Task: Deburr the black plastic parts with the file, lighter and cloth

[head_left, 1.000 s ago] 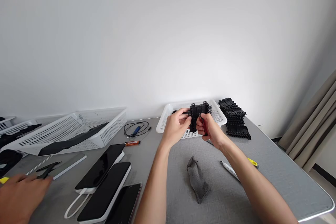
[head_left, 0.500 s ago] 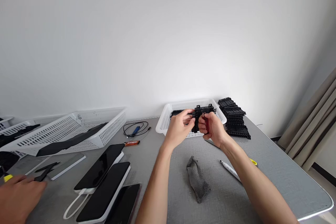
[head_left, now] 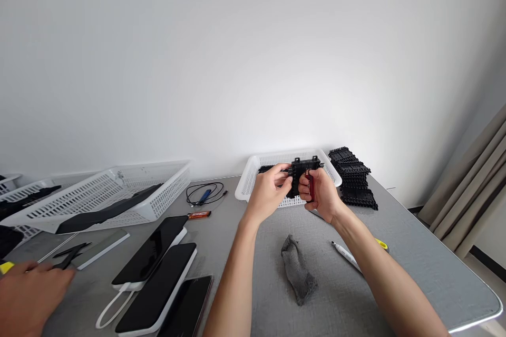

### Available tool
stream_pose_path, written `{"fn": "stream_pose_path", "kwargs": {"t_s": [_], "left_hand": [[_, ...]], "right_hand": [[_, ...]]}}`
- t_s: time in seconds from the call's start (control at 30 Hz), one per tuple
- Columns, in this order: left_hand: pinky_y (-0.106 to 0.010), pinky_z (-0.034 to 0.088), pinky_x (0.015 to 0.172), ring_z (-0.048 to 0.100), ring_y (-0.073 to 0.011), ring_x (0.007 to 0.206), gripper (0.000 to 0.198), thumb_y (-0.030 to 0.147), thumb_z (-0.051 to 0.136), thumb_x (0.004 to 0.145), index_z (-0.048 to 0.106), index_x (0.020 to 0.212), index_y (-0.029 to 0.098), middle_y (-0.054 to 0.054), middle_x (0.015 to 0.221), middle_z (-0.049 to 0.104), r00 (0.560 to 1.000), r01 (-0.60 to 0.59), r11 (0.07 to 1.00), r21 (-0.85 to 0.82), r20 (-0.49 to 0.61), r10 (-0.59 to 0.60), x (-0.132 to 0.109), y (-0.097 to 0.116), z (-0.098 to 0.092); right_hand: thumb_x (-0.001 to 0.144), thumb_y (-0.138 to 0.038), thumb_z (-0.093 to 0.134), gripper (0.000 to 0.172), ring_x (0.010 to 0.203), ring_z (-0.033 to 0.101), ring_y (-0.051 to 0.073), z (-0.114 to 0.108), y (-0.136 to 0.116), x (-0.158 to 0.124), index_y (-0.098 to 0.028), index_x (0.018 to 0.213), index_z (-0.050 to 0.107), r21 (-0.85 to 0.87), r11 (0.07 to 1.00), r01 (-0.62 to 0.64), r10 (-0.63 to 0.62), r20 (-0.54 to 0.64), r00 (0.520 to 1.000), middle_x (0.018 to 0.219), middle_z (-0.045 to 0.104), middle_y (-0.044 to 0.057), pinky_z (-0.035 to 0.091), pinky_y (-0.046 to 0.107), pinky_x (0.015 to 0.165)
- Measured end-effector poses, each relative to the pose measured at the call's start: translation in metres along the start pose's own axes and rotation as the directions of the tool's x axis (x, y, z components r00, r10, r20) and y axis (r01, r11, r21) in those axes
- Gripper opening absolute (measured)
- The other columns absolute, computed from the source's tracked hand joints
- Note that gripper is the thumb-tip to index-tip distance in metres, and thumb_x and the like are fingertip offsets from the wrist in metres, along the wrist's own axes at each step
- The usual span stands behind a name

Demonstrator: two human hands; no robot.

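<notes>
Worktop (head_left: 430, 268) edge lies well right of the right grip (head_left: 323, 194), closed round one red-handled tool (head_left: 311, 189); left grip (head_left: 268, 192) pinches one black plastic panel (head_left: 299, 169).

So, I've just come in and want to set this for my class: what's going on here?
One person's left hand holds a black part near its left side, while the right hand grips a red tool close against it. Both are held up at the white basket. Similar black pieces lie to its right, and a grey cloth lies nearer. Another person's hand is at far left.
</notes>
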State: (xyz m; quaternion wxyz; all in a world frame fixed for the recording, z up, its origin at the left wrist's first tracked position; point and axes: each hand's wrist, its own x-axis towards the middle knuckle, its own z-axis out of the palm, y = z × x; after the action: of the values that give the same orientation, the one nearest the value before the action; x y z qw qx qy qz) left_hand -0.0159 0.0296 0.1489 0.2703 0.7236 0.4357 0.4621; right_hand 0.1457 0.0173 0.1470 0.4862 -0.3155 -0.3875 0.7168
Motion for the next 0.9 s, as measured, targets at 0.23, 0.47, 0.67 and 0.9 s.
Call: {"fn": "stream_pose_path", "kwargs": {"t_s": [0.23,0.47,0.67,0.9], "left_hand": [[-0.035,0.063,0.077,0.075,-0.0234,0.087,0.036,0.032,0.060,0.087,0.065,0.120,0.018,-0.010,0.101,0.077,0.999,0.009,0.997,-0.082,-0.030,-0.011,0.002,-0.001,0.000],[-0.035,0.064,0.062,0.069,-0.0212,0.079,0.042,0.038,0.068,0.077,0.063,0.112,0.016,-0.005,0.087,0.072,0.962,0.105,0.932,-0.347,-0.202,-0.183,0.006,0.000,-0.011],[-0.043,0.065,0.073,0.070,-0.0219,0.084,0.051,0.044,0.076,0.070,0.057,0.110,0.018,-0.002,0.082,0.069,0.963,0.078,0.877,-0.474,-0.194,-0.190,0.008,0.000,-0.013],[-0.049,0.062,0.087,0.073,-0.0239,0.092,0.051,0.047,0.076,0.075,0.054,0.111,0.019,-0.003,0.091,0.071,0.984,0.039,0.860,-0.508,-0.132,-0.122,0.008,-0.006,-0.012]], "right_hand": [[0.082,-0.057,0.052,0.038,0.054,0.022,0.009,0.002,-0.004,-0.006,-0.022,0.074,0.039,-0.198,0.974,0.111,-0.106,0.038,0.994,0.066,0.031,-0.006,0.010,0.018,0.043],[0.083,-0.051,0.063,0.037,0.053,0.034,0.009,-0.035,-0.026,-0.003,-0.022,0.069,0.044,-0.335,0.891,0.308,-0.381,-0.179,0.907,0.064,0.047,-0.003,0.020,0.019,0.041],[0.095,-0.056,0.054,0.043,0.063,0.064,0.016,-0.040,-0.016,0.014,-0.021,0.072,0.047,-0.275,0.961,-0.023,-0.015,-0.138,0.990,0.074,0.069,0.010,0.025,0.016,0.034],[0.103,-0.037,0.044,0.027,0.058,0.070,0.014,-0.026,-0.022,0.010,-0.014,0.094,0.054,0.263,0.936,-0.233,0.226,0.057,0.972,0.077,0.072,0.011,0.030,0.014,0.028]]}}
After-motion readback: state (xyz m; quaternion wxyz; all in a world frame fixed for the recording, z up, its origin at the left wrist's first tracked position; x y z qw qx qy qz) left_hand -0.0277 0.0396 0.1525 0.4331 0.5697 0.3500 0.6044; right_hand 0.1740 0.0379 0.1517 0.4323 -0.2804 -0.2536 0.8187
